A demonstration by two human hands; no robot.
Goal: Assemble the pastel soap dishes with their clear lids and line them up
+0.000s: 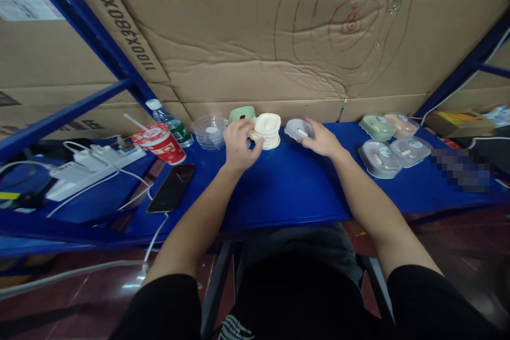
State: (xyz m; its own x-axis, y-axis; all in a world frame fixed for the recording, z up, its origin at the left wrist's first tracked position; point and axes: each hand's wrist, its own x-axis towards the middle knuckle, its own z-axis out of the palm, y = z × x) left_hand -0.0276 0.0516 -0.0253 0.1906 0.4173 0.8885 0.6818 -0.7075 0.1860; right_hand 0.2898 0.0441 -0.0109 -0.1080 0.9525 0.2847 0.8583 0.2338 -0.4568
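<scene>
At the right side of a small grey container [295,128] with a white piece [303,133] inside, the right hand [307,132] closes its thumb and fingers on the rim, pinching it above the blue counter [287,186]. Across from it, the left hand [255,135] is curved, its thumb reaching toward a stack of cream containers [268,126]; whether it grips anything cannot be told, as the fingers hide what lies beneath them. Between the two hands stands that cream stack, near the grey container. Just behind the left hand sits a green container [241,112], partly covered, and to its left are nested clear containers [209,130]

Farther left come a water bottle [175,127], leaning in the view, and a red and white cup [164,143] with a straw. A dark phone [171,188] lies nearer the front edge, and beyond it a white power strip [93,167] bears plugs and cables. Well apart on the right, four lidded containers are grouped: a green one [376,126] and a peach one [402,125] behind, two grey ones [381,158] in front. Brown cardboard [223,37] with red curved lines rises behind the counter
</scene>
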